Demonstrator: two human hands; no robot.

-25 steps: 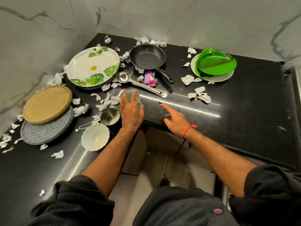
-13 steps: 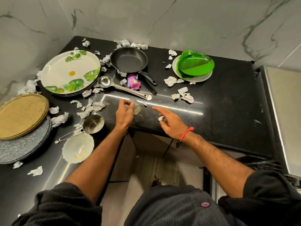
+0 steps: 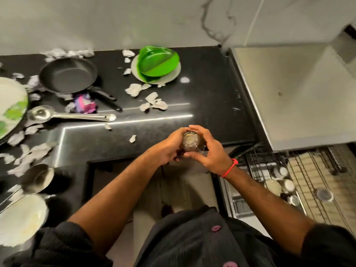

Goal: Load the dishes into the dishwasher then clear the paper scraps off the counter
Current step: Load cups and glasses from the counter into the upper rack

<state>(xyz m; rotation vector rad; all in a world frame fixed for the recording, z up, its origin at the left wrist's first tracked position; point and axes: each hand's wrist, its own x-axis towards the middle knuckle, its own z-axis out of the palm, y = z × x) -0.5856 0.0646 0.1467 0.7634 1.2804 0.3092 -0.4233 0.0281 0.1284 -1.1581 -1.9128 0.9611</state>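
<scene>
Clear glass (image 3: pixel 191 141) | left hand (image 3: pixel 169 149) wraps it | right hand (image 3: pixel 209 153) cups it, fingers curled

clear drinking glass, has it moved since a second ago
Yes. The clear drinking glass has left its spot beside the steel ladle and gone right, along the black counter's front edge, held in both hands.

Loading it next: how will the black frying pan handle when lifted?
The frying pan probably tips bowl-down if lifted by its long handle alone. It looks rigid, likely fairly heavy. Paper scraps touching its rim may drag along.
</scene>
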